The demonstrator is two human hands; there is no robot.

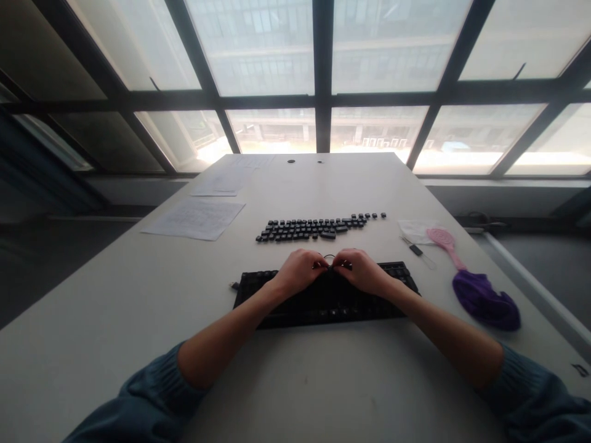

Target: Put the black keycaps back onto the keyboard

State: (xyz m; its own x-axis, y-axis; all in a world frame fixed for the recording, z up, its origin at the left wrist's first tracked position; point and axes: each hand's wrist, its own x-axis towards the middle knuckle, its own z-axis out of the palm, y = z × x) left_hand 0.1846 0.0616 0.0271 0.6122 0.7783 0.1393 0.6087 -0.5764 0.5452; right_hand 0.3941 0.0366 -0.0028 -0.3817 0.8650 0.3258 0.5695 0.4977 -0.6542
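Observation:
A black keyboard (314, 301) lies on the white table in front of me, many of its keycaps off and some still along its top and bottom rows. My left hand (302, 271) and my right hand (360, 271) meet over the middle of its far edge. The fingertips of both are pinched close together. Whatever is between them is too small and dark to make out. Just behind the fingers a thin black cable (329, 255) curves up. Beyond the keyboard, loose black keycaps (302, 230) are laid out in rows.
To the right lie a keycap puller (416, 250) with wire loops, a clear plastic bag (418, 231), a pink brush (446, 240) and a purple cloth (484, 300). A USB plug (234, 285) sits left of the keyboard. Paper sheets (196, 219) rest at the far left.

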